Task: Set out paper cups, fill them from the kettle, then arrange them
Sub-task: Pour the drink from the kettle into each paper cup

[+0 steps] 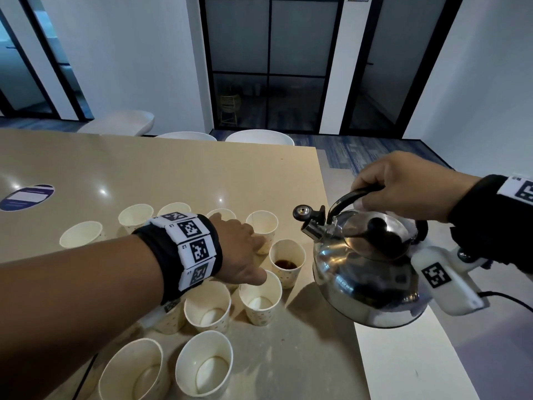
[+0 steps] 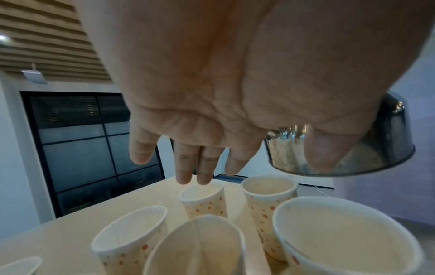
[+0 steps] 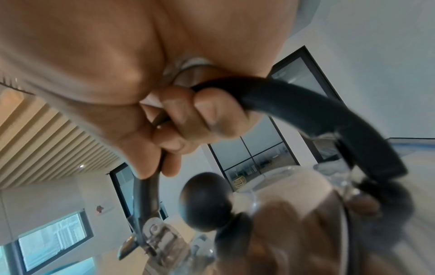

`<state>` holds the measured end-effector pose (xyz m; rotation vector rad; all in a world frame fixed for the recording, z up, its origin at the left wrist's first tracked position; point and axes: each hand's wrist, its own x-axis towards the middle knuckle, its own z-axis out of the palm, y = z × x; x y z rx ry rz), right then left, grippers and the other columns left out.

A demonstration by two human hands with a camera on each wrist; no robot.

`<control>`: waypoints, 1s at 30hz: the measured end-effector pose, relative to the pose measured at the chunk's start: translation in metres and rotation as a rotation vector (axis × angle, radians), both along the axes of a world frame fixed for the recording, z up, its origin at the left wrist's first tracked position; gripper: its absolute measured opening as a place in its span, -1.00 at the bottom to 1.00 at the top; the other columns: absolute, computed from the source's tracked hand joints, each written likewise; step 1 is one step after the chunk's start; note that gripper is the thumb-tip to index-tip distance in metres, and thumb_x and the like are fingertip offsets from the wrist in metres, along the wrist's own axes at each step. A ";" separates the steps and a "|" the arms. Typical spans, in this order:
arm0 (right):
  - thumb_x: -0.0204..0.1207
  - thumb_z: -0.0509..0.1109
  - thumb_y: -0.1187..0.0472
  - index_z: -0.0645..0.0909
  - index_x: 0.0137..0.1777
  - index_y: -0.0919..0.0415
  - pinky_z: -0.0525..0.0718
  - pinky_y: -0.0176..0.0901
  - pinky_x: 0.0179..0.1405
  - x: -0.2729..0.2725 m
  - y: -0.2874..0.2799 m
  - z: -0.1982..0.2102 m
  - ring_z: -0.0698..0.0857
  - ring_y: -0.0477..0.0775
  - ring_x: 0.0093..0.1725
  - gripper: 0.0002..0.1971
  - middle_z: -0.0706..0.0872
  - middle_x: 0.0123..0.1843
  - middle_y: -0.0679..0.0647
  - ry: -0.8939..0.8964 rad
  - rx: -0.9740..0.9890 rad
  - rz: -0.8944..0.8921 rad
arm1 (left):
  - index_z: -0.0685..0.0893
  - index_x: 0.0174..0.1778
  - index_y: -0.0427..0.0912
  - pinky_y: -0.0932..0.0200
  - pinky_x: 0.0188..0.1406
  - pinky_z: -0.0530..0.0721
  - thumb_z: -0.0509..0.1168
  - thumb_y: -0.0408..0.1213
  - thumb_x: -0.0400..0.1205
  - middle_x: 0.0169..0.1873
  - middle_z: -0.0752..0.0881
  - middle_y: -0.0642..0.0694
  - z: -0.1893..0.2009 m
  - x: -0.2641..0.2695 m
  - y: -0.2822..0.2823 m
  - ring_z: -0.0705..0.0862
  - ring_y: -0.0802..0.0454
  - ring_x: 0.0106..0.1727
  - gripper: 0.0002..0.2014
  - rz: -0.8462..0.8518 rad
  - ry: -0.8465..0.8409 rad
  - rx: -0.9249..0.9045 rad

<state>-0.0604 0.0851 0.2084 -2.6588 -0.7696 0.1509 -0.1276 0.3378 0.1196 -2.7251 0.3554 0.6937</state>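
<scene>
Several white dotted paper cups (image 1: 207, 308) stand on the beige table (image 1: 178, 174). One cup (image 1: 287, 262) near the kettle holds a little dark liquid; the others look empty. My right hand (image 1: 403, 186) grips the black handle (image 3: 306, 111) of the steel kettle (image 1: 363, 272), held above the table's right edge with its spout cap (image 1: 301, 212) flipped up. The spout points left toward the cups. My left hand (image 1: 245, 249) hovers flat over the cups, fingers (image 2: 193, 167) straight, above a far cup (image 2: 203, 201), holding nothing.
The table's right edge (image 1: 340, 255) runs just under the kettle. A blue oval sticker (image 1: 27, 197) lies at the far left. White chairs (image 1: 259, 137) stand behind the table. A black cable (image 1: 507, 298) trails from my right wrist device.
</scene>
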 end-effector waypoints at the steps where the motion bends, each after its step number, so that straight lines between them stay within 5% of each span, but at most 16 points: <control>1: 0.46 0.54 0.19 0.78 -0.25 -0.02 0.57 -0.32 -0.33 0.003 -0.001 0.002 0.69 -0.21 -0.33 -0.90 0.77 -0.37 -0.15 -0.006 0.041 -0.004 | 0.33 0.61 0.03 -0.29 0.47 0.38 -0.12 0.37 0.43 0.45 0.51 -0.07 0.003 0.002 0.002 0.51 -0.15 0.44 -0.16 0.015 -0.010 -0.003; 4: 0.45 0.54 0.29 0.79 -0.26 0.11 0.42 -0.55 -0.62 0.011 0.001 0.011 0.56 -0.26 -0.59 -0.91 0.66 -0.58 -0.18 0.009 0.148 -0.017 | 0.44 0.42 -0.08 -0.17 0.30 0.51 -0.04 0.34 0.51 0.19 0.54 -0.02 0.009 0.007 0.007 0.55 -0.10 0.22 -0.29 0.029 -0.052 -0.006; 8: 0.43 0.56 0.30 0.80 -0.28 0.10 0.45 -0.42 -0.61 0.025 0.010 0.018 0.48 -0.22 -0.63 -0.89 0.66 -0.55 -0.05 -0.010 0.184 -0.007 | 0.38 0.06 -0.02 -0.09 0.14 0.56 0.05 0.26 0.60 -0.18 0.38 0.05 0.009 0.011 0.009 0.48 -0.08 -0.02 -0.59 0.037 -0.096 -0.019; 13: 0.42 0.56 0.25 0.80 -0.28 0.04 0.67 -0.10 -0.33 0.041 0.027 0.019 0.68 -0.03 -0.36 -0.90 0.79 -0.35 0.03 -0.027 0.117 0.009 | 0.48 0.46 -0.07 -0.27 0.42 0.44 0.00 0.30 0.54 0.37 0.54 0.00 -0.003 0.022 0.015 0.53 -0.10 0.37 -0.31 0.032 -0.078 -0.018; 21: 0.45 0.54 0.24 0.80 -0.23 0.10 0.70 -0.11 -0.19 0.059 0.048 0.022 0.75 0.06 -0.19 -0.94 0.81 -0.25 0.04 -0.040 0.038 0.055 | 0.38 0.58 -0.08 -0.30 0.48 0.36 -0.01 0.30 0.62 0.46 0.49 -0.05 -0.014 0.029 0.020 0.44 -0.13 0.50 -0.29 0.036 -0.066 -0.014; 30: 0.47 0.53 0.22 0.78 -0.22 0.07 0.52 -0.24 -0.31 0.065 0.067 0.030 0.70 0.02 -0.20 -0.93 0.77 -0.25 -0.02 -0.068 -0.066 0.089 | 0.31 0.66 -0.05 -0.33 0.56 0.29 -0.03 0.27 0.65 0.60 0.41 -0.02 -0.024 0.032 0.025 0.37 -0.09 0.59 -0.29 0.033 -0.040 -0.015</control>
